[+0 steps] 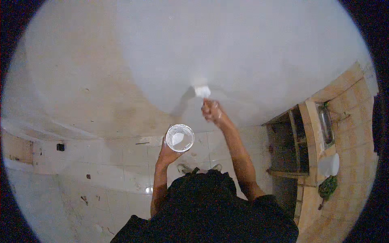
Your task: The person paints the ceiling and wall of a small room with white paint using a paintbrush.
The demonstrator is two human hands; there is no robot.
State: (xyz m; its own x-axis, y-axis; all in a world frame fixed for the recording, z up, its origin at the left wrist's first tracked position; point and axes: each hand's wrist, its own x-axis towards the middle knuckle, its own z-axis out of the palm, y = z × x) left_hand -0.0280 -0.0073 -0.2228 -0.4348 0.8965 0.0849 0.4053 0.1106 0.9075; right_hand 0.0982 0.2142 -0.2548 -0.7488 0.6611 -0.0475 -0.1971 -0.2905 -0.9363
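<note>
My left hand (167, 153) is closed around the side of a round white tub (192, 141) and holds it upright in front of me. White paint (177, 139) shows inside the tub. Ahead and to the right, my right hand (212, 111) grips a paintbrush (202, 91) by its handle. The brush's broad end is loaded with white and appears to be against the wall (243, 48), though any gap is hard to judge. Much of the wall is whitish, while a tan area (117, 93) lies to the left of the brush.
Counter shelving (300, 137) stands at the right, with a metal sink (325, 124), a white container (329, 165) and a bunch of green leaves (327, 187) on top. Small dark debris, including a black object (60, 147), lies on the tiled floor (121, 174) at left.
</note>
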